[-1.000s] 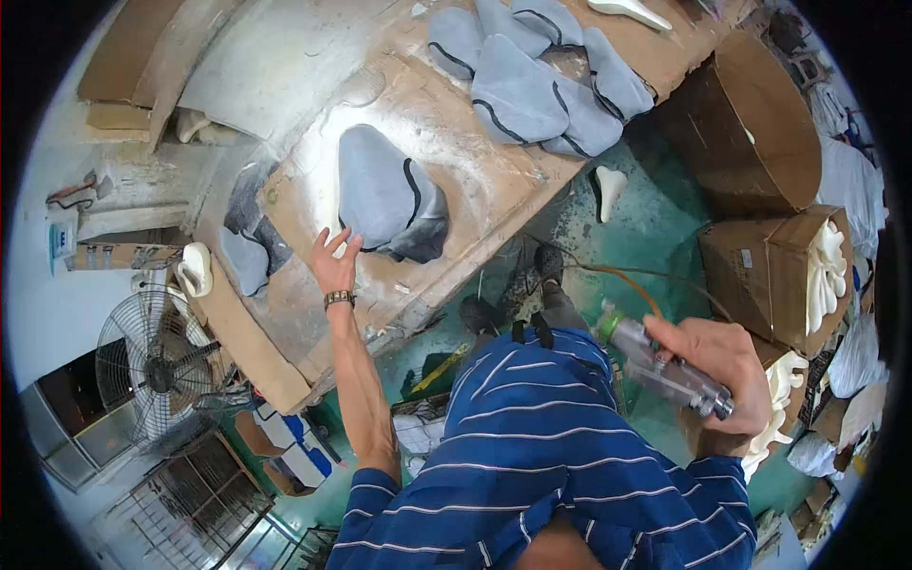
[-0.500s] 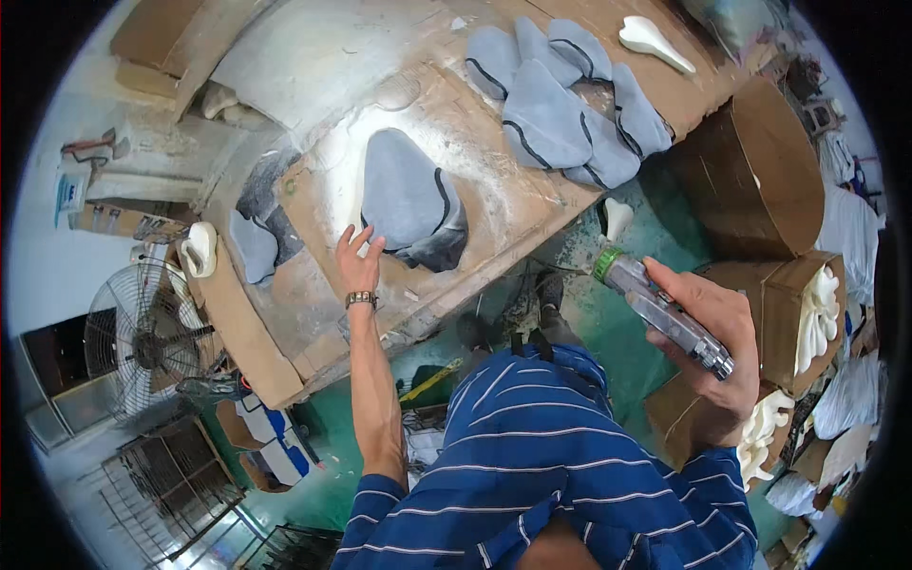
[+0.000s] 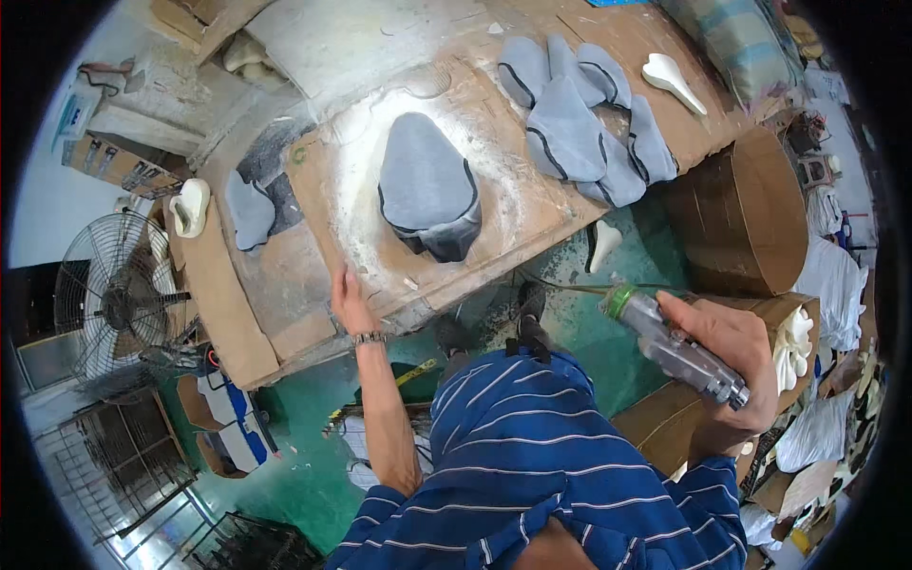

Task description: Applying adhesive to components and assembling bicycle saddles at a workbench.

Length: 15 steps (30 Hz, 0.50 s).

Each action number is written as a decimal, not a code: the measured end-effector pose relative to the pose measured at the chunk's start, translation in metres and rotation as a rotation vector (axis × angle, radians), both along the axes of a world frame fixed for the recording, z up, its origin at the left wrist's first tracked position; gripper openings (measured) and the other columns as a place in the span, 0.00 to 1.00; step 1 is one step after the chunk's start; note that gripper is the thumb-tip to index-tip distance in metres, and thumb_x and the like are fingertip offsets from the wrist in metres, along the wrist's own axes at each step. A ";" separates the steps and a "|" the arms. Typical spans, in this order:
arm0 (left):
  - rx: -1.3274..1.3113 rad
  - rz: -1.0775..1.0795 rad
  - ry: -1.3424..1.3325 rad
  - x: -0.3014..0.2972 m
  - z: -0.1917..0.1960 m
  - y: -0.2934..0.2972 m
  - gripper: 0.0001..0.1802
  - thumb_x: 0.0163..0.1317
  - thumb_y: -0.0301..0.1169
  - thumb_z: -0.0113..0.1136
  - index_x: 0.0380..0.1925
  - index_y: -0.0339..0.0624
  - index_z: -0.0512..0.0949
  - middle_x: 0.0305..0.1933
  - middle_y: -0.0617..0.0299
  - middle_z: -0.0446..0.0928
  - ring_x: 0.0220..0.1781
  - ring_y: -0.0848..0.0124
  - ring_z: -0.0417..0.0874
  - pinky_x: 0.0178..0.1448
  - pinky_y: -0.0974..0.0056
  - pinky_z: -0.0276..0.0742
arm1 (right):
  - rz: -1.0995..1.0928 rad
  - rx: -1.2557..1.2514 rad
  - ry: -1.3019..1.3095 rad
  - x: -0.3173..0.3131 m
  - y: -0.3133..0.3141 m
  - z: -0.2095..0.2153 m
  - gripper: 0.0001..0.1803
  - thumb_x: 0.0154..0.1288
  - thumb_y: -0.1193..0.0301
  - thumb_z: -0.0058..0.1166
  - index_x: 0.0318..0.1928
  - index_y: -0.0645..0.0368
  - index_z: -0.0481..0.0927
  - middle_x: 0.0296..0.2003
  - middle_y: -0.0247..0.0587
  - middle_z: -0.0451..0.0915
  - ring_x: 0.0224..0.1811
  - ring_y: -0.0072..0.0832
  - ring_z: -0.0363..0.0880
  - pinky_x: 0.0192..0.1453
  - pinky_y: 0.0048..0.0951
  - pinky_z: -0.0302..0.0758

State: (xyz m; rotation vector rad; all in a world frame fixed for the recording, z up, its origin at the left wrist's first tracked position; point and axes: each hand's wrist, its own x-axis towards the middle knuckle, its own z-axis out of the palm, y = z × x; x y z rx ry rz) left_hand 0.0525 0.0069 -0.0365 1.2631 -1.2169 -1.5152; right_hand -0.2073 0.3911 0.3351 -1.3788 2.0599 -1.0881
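- Our right hand (image 3: pixel 731 356) is wrapped fully round a cylindrical air tool (image 3: pixel 673 344) with a green collar, held in the air off the front edge of the bench (image 3: pixel 655 43), its green end pointing toward the work.
- Our left hand (image 3: pixel 350 296) lies flat and open, holding nothing, on the front left corner of the dusty board (image 3: pixel 328 204) that sits on the bench.
- The grey moulded piece (image 3: pixel 427 185) rests in the middle of that board, ringed by white powder, well apart from both hands.
- More grey pieces (image 3: pixel 584 123) are stacked toward the back right of the bench, with a white form (image 3: pixel 671 78) just beyond them; another grey piece (image 3: pixel 249 211) lies off the left edge of the board.
- A thin hose (image 3: pixel 565 283) trails from the tool across the gap below the bench's front edge.
- We judge that the hose could snag on that edge and jerk the tool as it comes up.
- The piece sits loose on powder, so we think it could skid if the tool met it while our left hand only presses the board.
- A floor fan (image 3: pixel 119 294) stands near the left end; it could blow dust toward us.
- Since the earlier frames our left hand has slid from beside the piece to the board's front corner, and the tool has stayed clear of the bench.
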 end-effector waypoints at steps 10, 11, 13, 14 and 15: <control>0.091 0.064 -0.037 0.057 -0.030 0.038 0.19 0.75 0.30 0.63 0.63 0.37 0.80 0.58 0.66 0.83 0.47 0.80 0.80 0.48 0.72 0.75 | 0.092 0.023 0.070 0.006 -0.008 0.014 0.40 0.57 0.56 0.63 0.64 0.73 0.80 0.35 0.52 0.84 0.34 0.41 0.86 0.39 0.32 0.77; 0.069 0.039 -0.062 0.054 -0.028 0.038 0.20 0.75 0.29 0.63 0.63 0.35 0.80 0.59 0.64 0.83 0.54 0.77 0.82 0.54 0.70 0.77 | -0.048 0.031 0.137 0.008 -0.011 0.013 0.40 0.56 0.57 0.63 0.64 0.73 0.80 0.34 0.51 0.84 0.33 0.40 0.86 0.39 0.32 0.77; 0.043 0.035 -0.037 0.041 -0.022 0.039 0.20 0.75 0.29 0.62 0.64 0.34 0.80 0.59 0.62 0.83 0.55 0.75 0.82 0.57 0.69 0.77 | -0.106 0.050 0.211 0.009 -0.015 0.012 0.38 0.54 0.62 0.66 0.65 0.71 0.80 0.32 0.48 0.84 0.31 0.38 0.85 0.37 0.32 0.78; -0.005 0.020 -0.017 0.033 -0.017 0.038 0.20 0.75 0.29 0.62 0.64 0.33 0.80 0.60 0.61 0.83 0.57 0.73 0.82 0.60 0.67 0.77 | -0.080 0.007 0.225 0.010 -0.017 0.011 0.38 0.53 0.65 0.67 0.65 0.70 0.81 0.32 0.47 0.85 0.30 0.37 0.85 0.36 0.32 0.78; -0.101 -0.013 -0.076 0.023 -0.011 0.036 0.21 0.74 0.27 0.62 0.64 0.33 0.79 0.63 0.57 0.82 0.61 0.67 0.82 0.67 0.63 0.75 | -0.002 0.011 0.185 0.013 -0.018 0.012 0.37 0.51 0.69 0.69 0.65 0.68 0.81 0.31 0.45 0.84 0.30 0.35 0.85 0.35 0.30 0.77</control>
